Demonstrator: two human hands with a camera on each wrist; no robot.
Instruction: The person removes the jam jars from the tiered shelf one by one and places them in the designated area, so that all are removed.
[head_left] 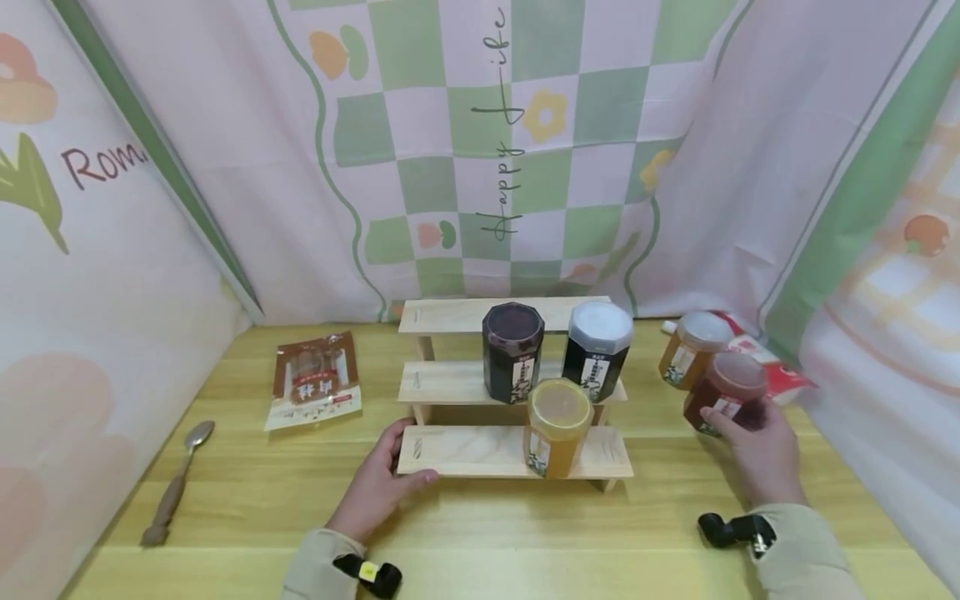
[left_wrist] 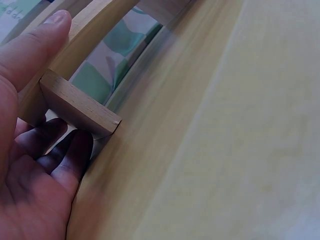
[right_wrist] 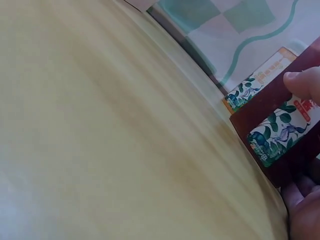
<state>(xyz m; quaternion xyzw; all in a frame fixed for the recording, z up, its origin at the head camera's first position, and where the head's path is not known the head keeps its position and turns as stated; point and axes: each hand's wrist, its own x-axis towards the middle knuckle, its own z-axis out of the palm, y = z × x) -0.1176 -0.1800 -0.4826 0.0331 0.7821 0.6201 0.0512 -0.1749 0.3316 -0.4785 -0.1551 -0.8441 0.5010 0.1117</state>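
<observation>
A three-tier wooden rack [head_left: 465, 450] stands mid-table. My left hand [head_left: 386, 479] grips the left end of its lowest step, thumb along the front edge and fingers beside the leg [left_wrist: 80, 105]. On the right, my right hand [head_left: 761, 446] holds a dark red jar [head_left: 726, 387] low on its side, thumb across the label [right_wrist: 280, 132]. The jar's base is right at the tabletop. Just behind it stands an amber jar [head_left: 693, 350]. A yellow-lidded honey-coloured jar [head_left: 558, 429] sits on the lowest step. Two dark jars, one dark-lidded [head_left: 513, 354] and one white-lidded [head_left: 597, 350], stand on the middle step.
A brown-and-cream food packet [head_left: 315, 379] lies left of the rack, and a spoon [head_left: 176, 487] lies farther left. A red-and-white packet [head_left: 780, 375] lies behind the right-hand jars. Printed cloth [head_left: 517, 167] hangs along the back and both sides.
</observation>
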